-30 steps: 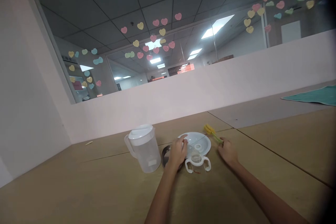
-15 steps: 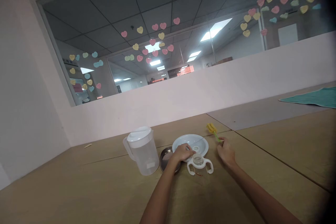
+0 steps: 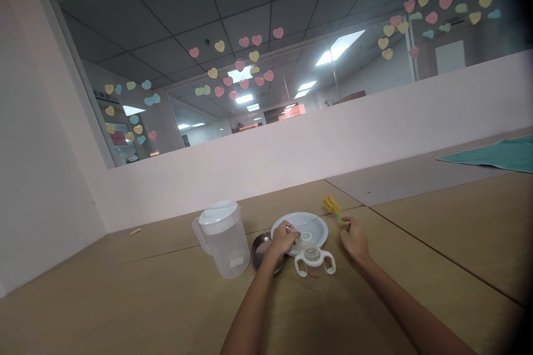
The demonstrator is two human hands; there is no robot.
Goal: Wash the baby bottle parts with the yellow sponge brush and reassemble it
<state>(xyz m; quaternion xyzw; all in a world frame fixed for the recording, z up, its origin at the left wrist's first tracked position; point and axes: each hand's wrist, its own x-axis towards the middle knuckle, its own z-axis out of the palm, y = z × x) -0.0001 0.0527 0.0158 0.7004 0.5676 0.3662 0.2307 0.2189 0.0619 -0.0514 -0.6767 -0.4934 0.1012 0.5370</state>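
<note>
My left hand [image 3: 283, 240] reaches over the near rim of a white bowl [image 3: 313, 223], its fingers pinched on a small pale part I cannot make out. My right hand [image 3: 353, 240] rests on the table right of the bowl, fingers closed on the green handle of a yellow sponge brush [image 3: 332, 205]. A clear cup with two white handles [image 3: 313, 260] stands just in front of the bowl, between my hands.
A clear plastic pitcher with a white lid [image 3: 222, 238] stands left of the bowl. A dark round metal lid [image 3: 261, 248] lies between them. A teal towel [image 3: 495, 154] lies far right. A wall ledge and window run behind the table.
My left hand went from the bowl's left rim toward its near rim and pinched shut. My right hand stayed on the brush handle. The view shifted slightly.
</note>
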